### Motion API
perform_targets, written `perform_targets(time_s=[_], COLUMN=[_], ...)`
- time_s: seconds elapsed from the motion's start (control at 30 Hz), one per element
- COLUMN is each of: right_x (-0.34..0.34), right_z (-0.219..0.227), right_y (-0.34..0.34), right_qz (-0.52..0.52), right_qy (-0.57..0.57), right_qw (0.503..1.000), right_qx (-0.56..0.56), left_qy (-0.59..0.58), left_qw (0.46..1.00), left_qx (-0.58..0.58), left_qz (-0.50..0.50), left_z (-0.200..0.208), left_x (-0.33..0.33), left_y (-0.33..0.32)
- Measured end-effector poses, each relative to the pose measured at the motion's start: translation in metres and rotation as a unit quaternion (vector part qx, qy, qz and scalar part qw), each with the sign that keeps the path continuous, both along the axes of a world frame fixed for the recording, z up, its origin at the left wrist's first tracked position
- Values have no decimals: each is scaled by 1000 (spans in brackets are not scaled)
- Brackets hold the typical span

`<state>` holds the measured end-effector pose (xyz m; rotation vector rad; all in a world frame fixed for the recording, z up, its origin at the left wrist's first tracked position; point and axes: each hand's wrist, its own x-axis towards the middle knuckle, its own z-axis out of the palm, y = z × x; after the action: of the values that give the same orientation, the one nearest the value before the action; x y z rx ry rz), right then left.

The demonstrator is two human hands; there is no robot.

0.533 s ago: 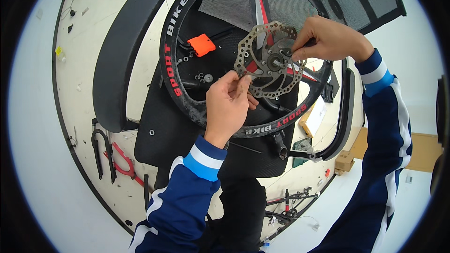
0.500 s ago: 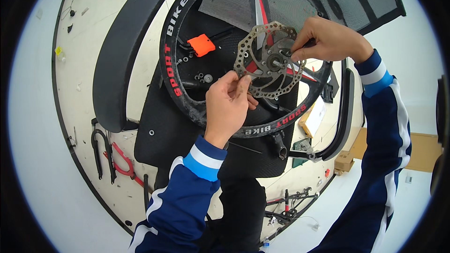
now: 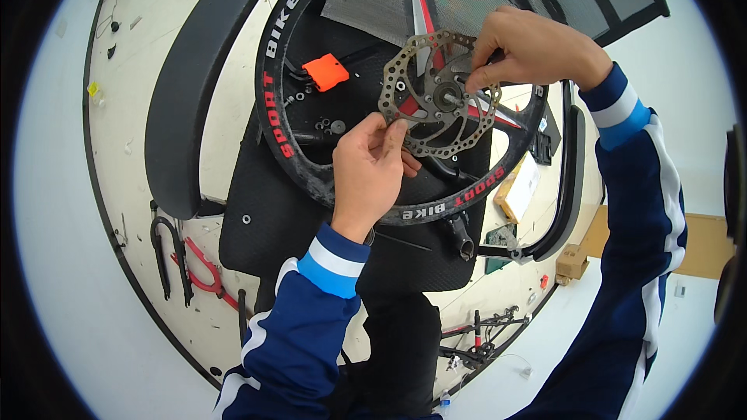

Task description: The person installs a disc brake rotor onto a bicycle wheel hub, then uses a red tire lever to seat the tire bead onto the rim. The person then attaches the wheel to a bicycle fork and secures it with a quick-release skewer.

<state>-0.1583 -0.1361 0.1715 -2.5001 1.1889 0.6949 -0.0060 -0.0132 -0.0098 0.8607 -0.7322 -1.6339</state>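
A black bicycle wheel [image 3: 268,109] with red and white spoke accents lies across a black chair seat. Over its hub sits a silver brake disc [image 3: 390,85] full of holes, the axle [image 3: 450,98] poking up through the middle. My left hand [image 3: 366,175] pinches the near-left edge of the disc between thumb and fingers. My right hand [image 3: 533,47] is bent over the disc just right of the axle, thumb and fingers drawn together; whatever they hold is hidden. Left of the disc is an orange holder [image 3: 326,71] with black hex keys.
Small washers and nuts [image 3: 337,127] lie on the seat inside the wheel; another washer [image 3: 247,219] is left of it. Padded armrests [image 3: 183,101] flank the seat. On the floor are a black fork [image 3: 166,245], a red fork [image 3: 204,276] and a bike frame [image 3: 482,334].
The whole scene has shifted slightly left and up in view. My right hand's fingers have moved a little relative to the hub; my left hand still grips the disc edge.
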Motion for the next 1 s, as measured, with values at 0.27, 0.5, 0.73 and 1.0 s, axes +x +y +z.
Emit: perform_targets(time_s=[0.27,0.5,0.73,1.0], right_x=[-37,-24,-5,-11], right_z=[-35,-67,-91,-96], right_y=[45,84,105,103], right_qz=[-187,-299,-402,-369], right_qy=[-171,-331,-372,-371], right_qw=[966,879,796,804], right_qx=[-54,-169,-258,-280], left_qy=[-1,3,-17,8], left_qw=[1000,1000,999,1000], left_qx=[8,8,9,12], left_qz=[-2,11,30,-9], left_z=[0,0,0,-2], left_x=[-4,-6,-10,-6], left_y=[3,5,7,3])
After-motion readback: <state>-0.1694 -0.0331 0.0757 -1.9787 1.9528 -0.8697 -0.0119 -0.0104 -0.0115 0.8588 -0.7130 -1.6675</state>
